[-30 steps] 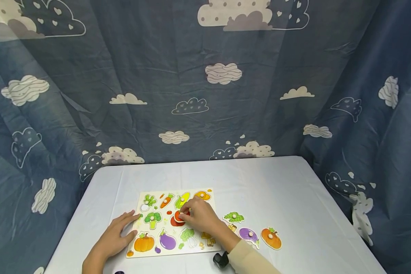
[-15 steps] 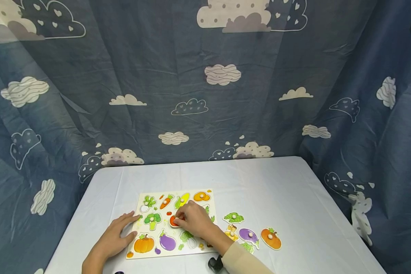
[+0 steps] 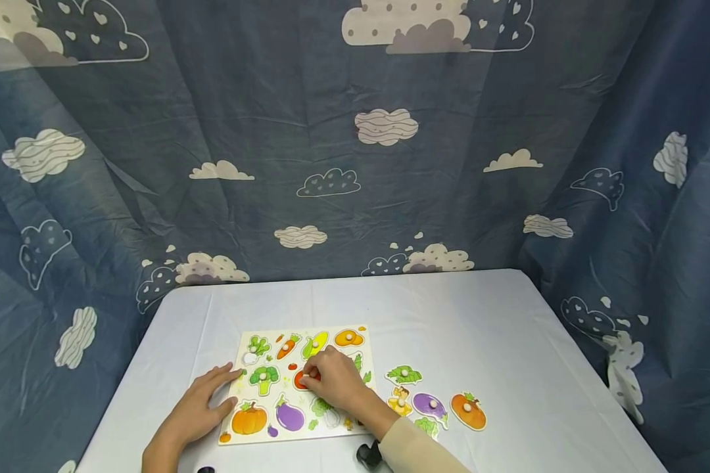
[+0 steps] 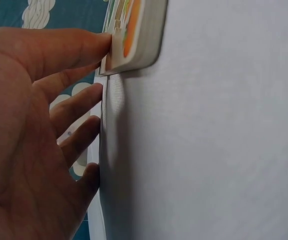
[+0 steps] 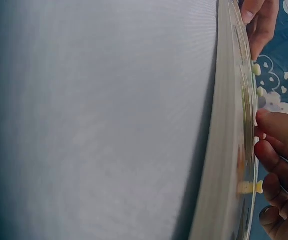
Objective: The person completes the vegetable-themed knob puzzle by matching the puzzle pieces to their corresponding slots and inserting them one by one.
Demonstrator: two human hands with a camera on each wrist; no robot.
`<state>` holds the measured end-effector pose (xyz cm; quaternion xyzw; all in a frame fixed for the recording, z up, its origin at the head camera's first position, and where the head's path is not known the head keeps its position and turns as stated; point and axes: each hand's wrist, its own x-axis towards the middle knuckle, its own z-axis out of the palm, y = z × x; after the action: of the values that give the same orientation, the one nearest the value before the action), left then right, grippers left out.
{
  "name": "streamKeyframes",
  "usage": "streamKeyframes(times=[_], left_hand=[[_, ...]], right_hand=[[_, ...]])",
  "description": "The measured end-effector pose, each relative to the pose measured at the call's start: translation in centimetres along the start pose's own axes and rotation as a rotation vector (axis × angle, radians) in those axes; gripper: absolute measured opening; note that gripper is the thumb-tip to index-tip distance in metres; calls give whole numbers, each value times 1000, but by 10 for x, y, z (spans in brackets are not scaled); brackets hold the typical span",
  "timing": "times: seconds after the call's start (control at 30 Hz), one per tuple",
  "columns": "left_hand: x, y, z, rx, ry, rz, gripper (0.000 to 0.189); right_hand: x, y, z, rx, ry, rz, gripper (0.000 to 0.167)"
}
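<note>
A white vegetable puzzle board [image 3: 302, 437] lies on the white table. My right hand [image 3: 340, 380] pinches the tomato puzzle piece [image 3: 299, 380] at the middle of the board, over the tomato picture, and partly covers it. In the right wrist view, the right thumb and fingertips meet low at the board's top face. My left hand [image 3: 196, 406] rests at the board's left edge with fingers spread. From the left wrist, its thumb [image 4: 76, 47] touches the near corner of the board. Knobbed broccoli [image 3: 263, 380], carrot [image 3: 286, 348] and corn [image 3: 315, 345] pieces sit in the board.
Right of the board lie loose knobbed pieces: a green one [image 3: 403, 375], a yellow one [image 3: 400, 402], an eggplant [image 3: 430, 408] and a pumpkin [image 3: 469, 412]. A leafy green piece [image 3: 427, 427] lies by the right sleeve. A cloud-print curtain [image 3: 331, 210] stands behind the table.
The right hand has moved left and slightly down with the tomato piece, which first overlapped the tomato picture off to one side and now covers it. The left hand has stayed put.
</note>
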<state>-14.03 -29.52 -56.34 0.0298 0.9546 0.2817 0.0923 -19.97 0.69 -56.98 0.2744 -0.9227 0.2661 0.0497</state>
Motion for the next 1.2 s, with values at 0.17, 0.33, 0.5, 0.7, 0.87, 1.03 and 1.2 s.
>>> streamKeyframes(times=[0.17, 0.33, 0.5, 0.7, 0.87, 1.03, 1.2], left_hand=[[0, 1, -1, -2, -2, -9, 56], [0, 0, 0, 4, 5, -2, 55], [0, 0, 0, 0, 9, -7, 55], [0, 1, -1, -1, -2, -9, 56], [-1, 2, -3, 2, -10, -7, 56], [-1, 4, -3, -1, -6, -4, 56], [-1, 3, -2, -4, -15, -14, 56]], right_hand=[[0, 0, 1, 9, -2, 0, 9], [0, 0, 0, 29, -25, 1, 7], [0, -1, -2, 29, -32, -16, 11], [-2, -1, -14, 13, -12, -59, 18], [-5, 3, -32, 29, -10, -56, 21], [-10, 11, -52, 53, 7, -45, 24], [-18, 23, -71, 28, 30, -32, 29]])
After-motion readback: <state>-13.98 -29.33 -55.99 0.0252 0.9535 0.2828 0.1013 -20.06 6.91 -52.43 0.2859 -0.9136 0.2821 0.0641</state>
